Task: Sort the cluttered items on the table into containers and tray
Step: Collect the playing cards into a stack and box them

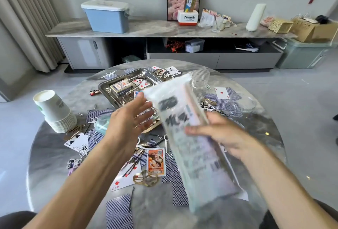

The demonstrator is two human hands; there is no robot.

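The right hand [217, 133] gripped a long clear plastic packet [184, 137] (dark print, motion-blurred) above the round table [256, 122], fingers clamped round it; the left hand [128, 118] reached beside it, fingers spread.

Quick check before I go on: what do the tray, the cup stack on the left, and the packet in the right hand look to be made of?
Tray: looks like polished metal, probably stainless steel, with mirror-like reflections on the rim.
Cup stack: seems to be matte white paper, with thin rolled rims.
Packet: clear glossy plastic film by the look, see-through and shiny but motion-blurred. The right hand holds it.
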